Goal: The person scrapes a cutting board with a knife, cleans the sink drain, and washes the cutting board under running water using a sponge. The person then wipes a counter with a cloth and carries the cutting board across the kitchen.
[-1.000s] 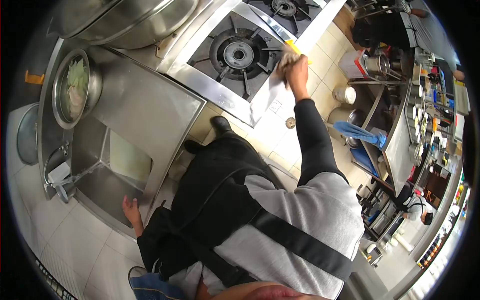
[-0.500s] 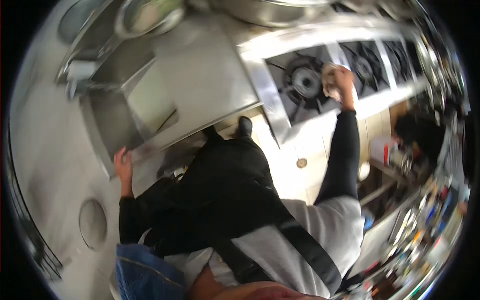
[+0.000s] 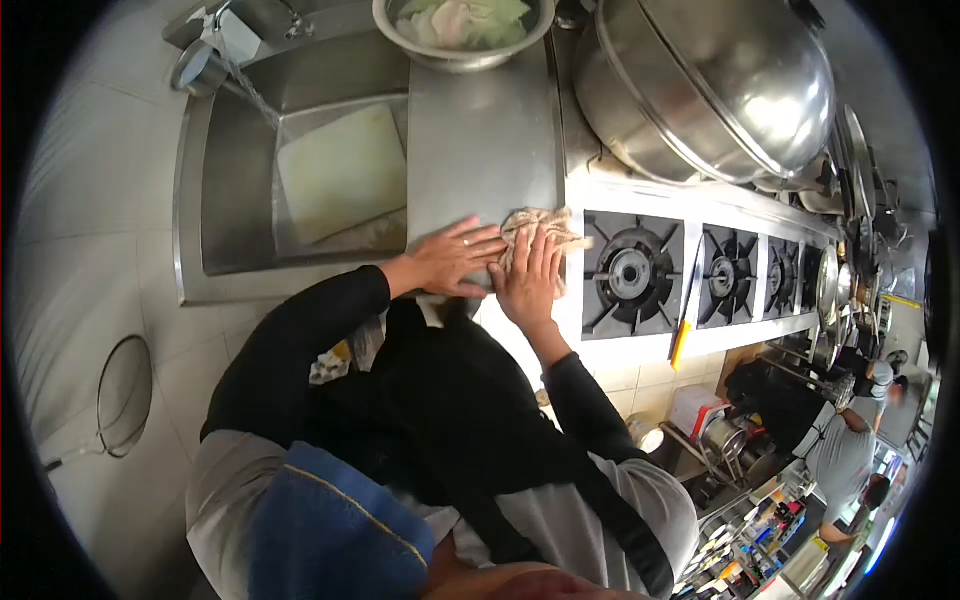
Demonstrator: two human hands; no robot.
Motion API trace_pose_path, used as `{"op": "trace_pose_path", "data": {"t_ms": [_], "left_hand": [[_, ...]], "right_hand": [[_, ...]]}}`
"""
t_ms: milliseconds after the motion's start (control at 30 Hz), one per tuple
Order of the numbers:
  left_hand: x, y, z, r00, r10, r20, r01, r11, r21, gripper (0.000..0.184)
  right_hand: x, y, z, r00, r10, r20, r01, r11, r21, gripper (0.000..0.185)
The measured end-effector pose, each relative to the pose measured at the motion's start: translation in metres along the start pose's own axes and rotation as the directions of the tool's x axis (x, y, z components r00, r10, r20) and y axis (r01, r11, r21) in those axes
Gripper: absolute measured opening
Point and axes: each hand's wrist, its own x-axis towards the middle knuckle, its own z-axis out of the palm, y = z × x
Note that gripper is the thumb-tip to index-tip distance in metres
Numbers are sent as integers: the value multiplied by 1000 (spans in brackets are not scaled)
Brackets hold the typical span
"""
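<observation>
My right hand (image 3: 530, 282) rests on a crumpled, patterned tan cloth (image 3: 545, 222), its fingers spread over the fabric. The cloth lies on the steel counter (image 3: 480, 150), at its front right corner beside the stove. Palm down on that same surface, my left hand (image 3: 455, 258) has its fingers stretched out, with the fingertips at the cloth's left edge. A ring shows on one of its fingers. The two hands are close together, and the underside of the cloth is hidden.
Water runs from a tap into the sink (image 3: 240, 180), where a pale cutting board (image 3: 345, 170) lies. A metal bowl (image 3: 460, 60) stands behind. An orange-handled tool (image 3: 681, 345) lies across the stove (image 3: 630, 335). A large steel vessel (image 3: 700, 90) is behind it. Other people work far right.
My right hand and the cloth have moved left from the burners to the counter corner. My left hand has come from the sink's front edge to beside it. The view has turned.
</observation>
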Motion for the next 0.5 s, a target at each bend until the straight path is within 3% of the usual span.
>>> {"op": "trace_pose_path", "data": {"t_ms": [67,133,167,233,267,300,333,367,400,433,500], "left_hand": [[-1,-36,-35,982,-182,-48,184,983,30,67],[-12,-96,-52,794,-558,-242,584,811,43,68],[-24,-153,-37,694,-604,-392,686,720,106,67],[-69,-206,-62,439,-887,-144,885,399,238,64],[-99,-238,-53,428,-879,-210,904,420,82,63],[-117,-261,-45,410,-869,-279,893,444,-71,61],[-112,-256,-65,353,-906,-233,849,414,-327,60],[-103,-236,-97,311,-937,-161,749,345,-565,59],[-93,-224,-115,284,-956,-74,598,237,-765,57],[-79,-236,-117,365,-924,-110,235,206,-950,53],[-27,-212,-171,364,-931,-18,2,20,-1000,51]], "right_hand": [[25,9,13,998,-44,-46,46,999,30,76],[79,11,11,998,-62,-13,60,994,-89,74],[114,19,19,996,-43,-80,52,992,116,72],[192,21,33,993,33,-114,-14,986,165,69],[224,11,53,988,7,-156,-7,1000,3,64],[254,-11,74,980,-23,-200,-10,987,-161,59],[275,-42,88,975,-199,-97,187,975,-119,43],[284,-68,150,897,-287,-337,334,938,89,35],[296,-92,217,839,-379,-390,498,823,273,30],[293,-139,186,887,-460,-22,445,843,302,27],[286,-182,169,866,-500,-14,487,836,252,38]]}}
